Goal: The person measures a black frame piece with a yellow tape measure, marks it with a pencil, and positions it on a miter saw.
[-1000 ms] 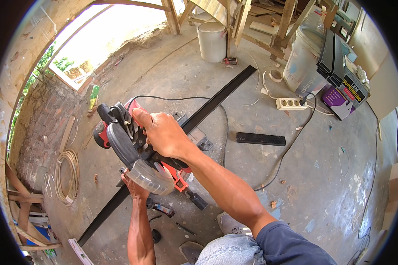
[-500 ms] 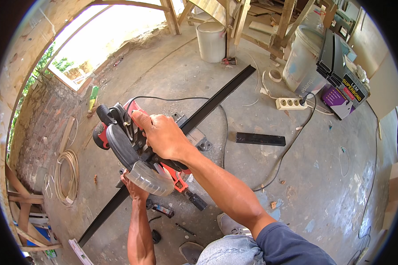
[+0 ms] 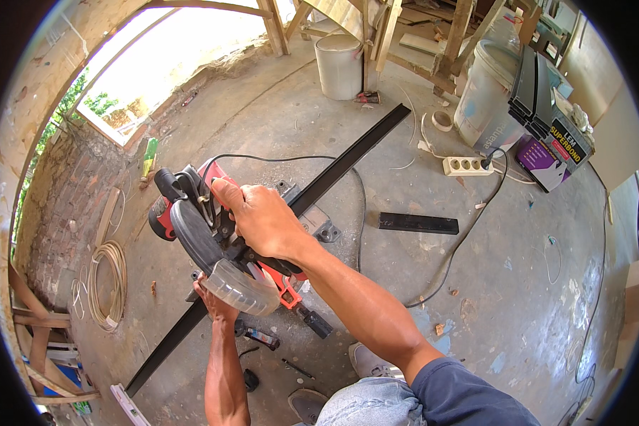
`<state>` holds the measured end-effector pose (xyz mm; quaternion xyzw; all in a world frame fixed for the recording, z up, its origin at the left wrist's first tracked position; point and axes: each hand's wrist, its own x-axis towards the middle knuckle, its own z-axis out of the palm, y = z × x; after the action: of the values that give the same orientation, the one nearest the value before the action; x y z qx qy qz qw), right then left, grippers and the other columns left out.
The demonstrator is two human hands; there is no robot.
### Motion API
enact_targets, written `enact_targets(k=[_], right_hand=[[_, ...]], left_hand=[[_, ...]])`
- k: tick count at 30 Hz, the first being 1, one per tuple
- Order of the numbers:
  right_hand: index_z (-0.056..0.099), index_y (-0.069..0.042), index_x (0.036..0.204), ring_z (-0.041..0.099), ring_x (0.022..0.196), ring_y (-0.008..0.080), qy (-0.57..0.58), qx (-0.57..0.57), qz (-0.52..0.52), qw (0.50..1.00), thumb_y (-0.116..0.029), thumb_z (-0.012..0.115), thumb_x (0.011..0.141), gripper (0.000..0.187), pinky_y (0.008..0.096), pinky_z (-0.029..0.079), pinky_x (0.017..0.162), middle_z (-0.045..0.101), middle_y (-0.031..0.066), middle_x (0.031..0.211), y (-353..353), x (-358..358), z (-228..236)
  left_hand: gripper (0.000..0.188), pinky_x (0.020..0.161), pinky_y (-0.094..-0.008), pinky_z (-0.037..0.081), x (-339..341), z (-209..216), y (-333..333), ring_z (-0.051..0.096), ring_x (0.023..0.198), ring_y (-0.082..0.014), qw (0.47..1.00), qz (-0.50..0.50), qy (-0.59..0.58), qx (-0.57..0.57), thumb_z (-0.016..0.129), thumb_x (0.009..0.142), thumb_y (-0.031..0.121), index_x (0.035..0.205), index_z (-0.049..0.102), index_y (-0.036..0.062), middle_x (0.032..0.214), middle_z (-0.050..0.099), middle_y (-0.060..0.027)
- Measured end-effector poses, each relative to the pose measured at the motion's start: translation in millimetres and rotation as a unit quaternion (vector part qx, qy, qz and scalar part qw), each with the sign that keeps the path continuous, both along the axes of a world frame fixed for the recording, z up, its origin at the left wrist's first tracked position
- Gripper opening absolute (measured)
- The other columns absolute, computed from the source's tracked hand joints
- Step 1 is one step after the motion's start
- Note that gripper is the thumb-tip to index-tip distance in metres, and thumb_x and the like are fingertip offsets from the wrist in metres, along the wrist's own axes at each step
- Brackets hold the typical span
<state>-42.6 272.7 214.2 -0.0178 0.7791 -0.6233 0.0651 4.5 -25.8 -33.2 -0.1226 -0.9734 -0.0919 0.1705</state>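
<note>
A red and black chop saw [image 3: 206, 234] stands on the concrete floor over a long black metal bar [image 3: 348, 160] that runs from lower left to upper right. My right hand [image 3: 263, 216] is closed around the saw's top handle. Under the clear blade guard [image 3: 241, 287], my left hand [image 3: 216, 305] presses down on the bar beside the saw; its fingers are partly hidden. The saw's black cord [image 3: 348, 206] loops away to the right.
A short black bar offcut [image 3: 419, 224] lies right of the saw. A white power strip [image 3: 468, 165], two white buckets [image 3: 339, 67], a purple box [image 3: 554, 153] and wooden frames stand at the back. A hose coil [image 3: 106, 284] lies left. Small tools sit near my shoe [image 3: 366, 358].
</note>
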Motion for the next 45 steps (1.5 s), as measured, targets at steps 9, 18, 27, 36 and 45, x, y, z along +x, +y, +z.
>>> enact_targets(k=[9,18,27,36,45], right_hand=[[0.069,0.013,0.097,0.066,0.105,0.0515,0.005,0.006,0.005,1.000,-0.069,0.032,0.101,0.090,0.0542,0.049,0.094,0.068,0.0377,0.099,-0.2,-0.5,-0.8],[0.069,0.013,0.097,0.065,0.105,0.0517,0.009,0.008,0.004,1.000,-0.071,0.031,0.101,0.093,0.0544,0.049,0.094,0.068,0.0380,0.100,-0.1,-0.6,-3.0],[0.068,0.014,0.096,0.065,0.105,0.0521,0.010,0.002,-0.001,1.000,-0.070,0.031,0.101,0.092,0.0547,0.049,0.094,0.067,0.0385,0.099,-0.1,0.6,-1.9],[0.069,0.014,0.096,0.066,0.105,0.0515,0.005,0.005,0.005,1.000,-0.069,0.032,0.102,0.091,0.0541,0.049,0.094,0.068,0.0379,0.098,0.8,-0.1,-1.9],[0.069,0.013,0.094,0.066,0.104,0.0517,0.008,0.001,0.002,1.000,-0.068,0.033,0.102,0.090,0.0546,0.049,0.093,0.068,0.0378,0.097,-0.1,1.3,-0.3]], left_hand=[[0.050,0.099,-0.0452,0.048,-0.3,3.8,1.0,0.063,0.109,-0.0314,0.999,-0.007,0.046,-0.017,0.081,0.078,0.025,0.121,0.063,0.0043,0.116,0.065,-0.0128],[0.042,0.096,-0.0437,0.050,0.6,0.5,-0.8,0.065,0.105,-0.0289,0.999,-0.013,0.032,-0.009,0.079,0.082,0.021,0.118,0.065,0.0054,0.115,0.067,-0.0112],[0.046,0.114,-0.0603,0.024,-2.1,-16.8,-7.7,0.041,0.133,-0.0404,0.988,0.018,-0.058,0.143,0.076,0.079,0.033,0.118,0.069,0.0096,0.122,0.064,-0.0105],[0.046,0.114,-0.0605,0.024,-4.5,-21.8,-8.9,0.042,0.132,-0.0394,0.977,0.021,-0.066,0.204,0.076,0.079,0.034,0.118,0.070,0.0105,0.121,0.064,-0.0101],[0.046,0.115,-0.0608,0.024,-7.0,-35.2,-18.5,0.041,0.133,-0.0406,0.973,0.014,-0.072,0.217,0.076,0.079,0.035,0.118,0.070,0.0101,0.120,0.064,-0.0107]])
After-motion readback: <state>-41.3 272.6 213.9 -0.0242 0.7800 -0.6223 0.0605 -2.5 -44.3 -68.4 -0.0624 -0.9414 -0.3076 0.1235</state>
